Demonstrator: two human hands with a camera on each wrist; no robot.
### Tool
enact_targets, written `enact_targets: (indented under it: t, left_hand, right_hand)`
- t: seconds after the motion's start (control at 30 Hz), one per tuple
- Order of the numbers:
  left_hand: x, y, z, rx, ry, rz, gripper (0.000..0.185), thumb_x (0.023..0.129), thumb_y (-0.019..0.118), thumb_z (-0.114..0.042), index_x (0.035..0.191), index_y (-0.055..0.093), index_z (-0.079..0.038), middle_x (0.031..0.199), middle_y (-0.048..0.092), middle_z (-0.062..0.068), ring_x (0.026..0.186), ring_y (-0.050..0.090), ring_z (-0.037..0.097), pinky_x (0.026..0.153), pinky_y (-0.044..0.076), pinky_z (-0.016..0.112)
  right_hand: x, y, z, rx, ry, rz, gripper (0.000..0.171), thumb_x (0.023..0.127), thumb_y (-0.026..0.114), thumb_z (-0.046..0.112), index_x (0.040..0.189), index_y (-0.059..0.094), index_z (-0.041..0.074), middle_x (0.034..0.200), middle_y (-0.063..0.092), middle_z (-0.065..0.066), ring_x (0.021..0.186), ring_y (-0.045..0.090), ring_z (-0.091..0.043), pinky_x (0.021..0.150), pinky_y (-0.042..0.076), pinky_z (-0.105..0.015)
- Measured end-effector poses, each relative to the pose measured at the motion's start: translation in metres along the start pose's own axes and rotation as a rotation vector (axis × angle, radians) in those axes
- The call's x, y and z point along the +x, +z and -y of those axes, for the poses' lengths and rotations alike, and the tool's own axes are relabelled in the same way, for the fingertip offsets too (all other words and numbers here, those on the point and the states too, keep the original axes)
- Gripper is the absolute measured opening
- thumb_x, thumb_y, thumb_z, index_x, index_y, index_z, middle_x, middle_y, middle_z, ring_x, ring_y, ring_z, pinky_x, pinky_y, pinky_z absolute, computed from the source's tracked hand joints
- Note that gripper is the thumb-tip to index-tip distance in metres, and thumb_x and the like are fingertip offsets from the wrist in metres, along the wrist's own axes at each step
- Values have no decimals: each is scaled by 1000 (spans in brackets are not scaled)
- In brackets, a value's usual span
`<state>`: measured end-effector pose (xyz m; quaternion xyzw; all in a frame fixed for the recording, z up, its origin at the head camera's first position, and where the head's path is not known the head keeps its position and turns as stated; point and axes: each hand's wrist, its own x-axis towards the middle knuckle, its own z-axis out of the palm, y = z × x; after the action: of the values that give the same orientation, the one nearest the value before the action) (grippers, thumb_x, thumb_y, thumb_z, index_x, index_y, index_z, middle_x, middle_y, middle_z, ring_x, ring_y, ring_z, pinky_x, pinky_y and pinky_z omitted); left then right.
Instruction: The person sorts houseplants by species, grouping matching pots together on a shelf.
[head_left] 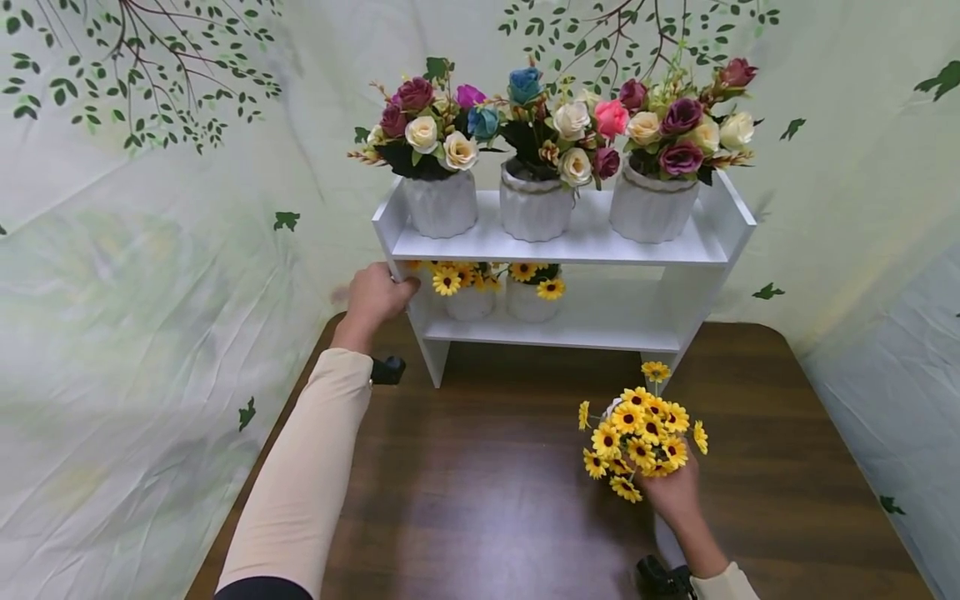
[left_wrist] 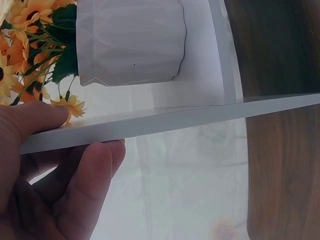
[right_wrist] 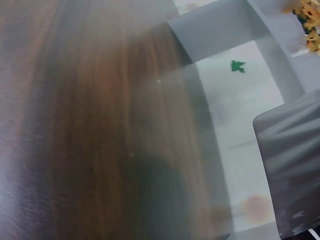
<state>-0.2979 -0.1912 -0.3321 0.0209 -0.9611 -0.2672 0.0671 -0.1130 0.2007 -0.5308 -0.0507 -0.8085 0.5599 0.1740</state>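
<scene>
My left hand (head_left: 378,296) pinches the left side panel of a white two-tier shelf (head_left: 555,337). In the left wrist view the thumb lies on the inner face of the panel (left_wrist: 170,120) and fingertips press its outer face. At lower right, my right hand (head_left: 671,492) holds a pot of yellow flowers (head_left: 641,429) above the table; the blossoms hide most of the pot and the fingers. On the lower tier, towards the left, stand two white pots of yellow flowers, one pot (head_left: 471,304) beside another pot (head_left: 532,304).
Three white pots with mixed roses line the top tier: a left pot (head_left: 441,204), a middle pot (head_left: 536,204) and a right pot (head_left: 655,208). The shelf stands at the back of a brown wooden table (head_left: 487,492). Leaf-printed cloth (head_left: 165,292) hangs behind and beside it.
</scene>
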Motion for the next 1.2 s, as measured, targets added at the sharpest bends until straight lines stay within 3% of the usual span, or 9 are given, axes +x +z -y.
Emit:
enact_targets:
  t: [0.1,0.23,0.5,0.6,0.8,0.9,1.1,1.2]
  left_hand:
    - [0,0,0,1,-1,-1,33,90,56,-31,91,66,0,84,71,19,68,64,26,51,42,27]
    - [1,0,-1,3,-1,-7,32,89,57,-32,90,66,-1,85,72,19,69,64,26,51,43,27]
    - [2,-1,-4,15,1,4,32,90,56,-32,91,66,-1,88,72,19,72,65,27,52,42,26]
    - [2,-1,-4,16,3,-5,32,90,56,-31,90,66,-1,87,71,19,72,65,27,52,42,26]
    - [1,0,-1,15,2,-10,31,89,56,-31,87,64,-2,87,71,19,71,62,26,51,40,27]
    - [1,1,0,15,-3,-10,31,89,56,-32,88,64,-2,88,71,19,72,63,27,52,40,27]
    - [1,1,0,16,1,-10,32,89,57,-32,88,66,-2,89,72,20,74,64,28,52,40,27]
    - [1,1,0,16,1,-10,32,89,57,-32,89,66,-2,89,72,20,74,64,28,53,41,27]
  right_hand:
    - [4,-4,4,9,0,-9,72,73,78,-10,136,43,-8,114,46,34,105,42,25,87,35,3]
    - [12,-8,11,-23,-9,-9,73,73,78,-8,136,43,-6,118,48,23,105,41,25,87,34,3]
    - [35,-20,32,-48,-103,33,73,75,77,-7,138,41,-7,115,40,39,108,40,24,89,32,4]
    - [47,-23,47,-53,-97,60,72,77,77,-4,139,41,-5,119,48,27,107,42,22,88,33,4]
    - [75,-26,79,-144,-128,132,73,80,78,6,142,39,-1,133,54,-17,106,39,19,89,30,2]
    - [88,-27,94,-169,-110,160,72,82,76,10,143,39,2,136,52,-19,110,43,9,93,35,-8]
    - [111,-25,111,-191,-93,202,72,83,72,10,145,36,2,139,51,-22,123,52,-31,101,44,-50]
    - [121,-21,114,-193,-76,212,74,83,72,11,146,35,1,141,50,-24,127,51,-38,103,43,-57]
